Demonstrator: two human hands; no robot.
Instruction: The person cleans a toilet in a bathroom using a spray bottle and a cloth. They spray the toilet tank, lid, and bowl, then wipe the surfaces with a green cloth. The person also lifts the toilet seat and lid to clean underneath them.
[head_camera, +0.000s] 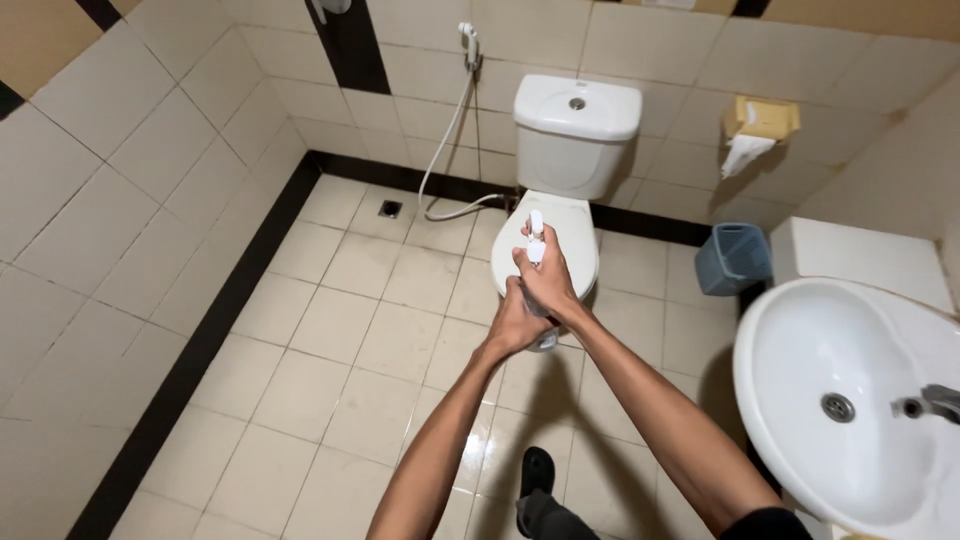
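Hands meet before the toilet (560, 190): my right hand (552, 280) grips a white spray bottle (537, 232), nozzle toward the bowl, while my left hand (515, 322) clasps underneath, steadying it.

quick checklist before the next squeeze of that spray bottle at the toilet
1. Bottle gripped: right hand wraps it, ok.
2. Base supported: left hand under it, ok.
3. Nozzle direction: cannot tell, too small.
4. Toilet lid shut, seat covered: ok.
5. Floor between foot and toilet free of objects: ok.
6. Liquid left in bottle: cannot tell, hands hide it.
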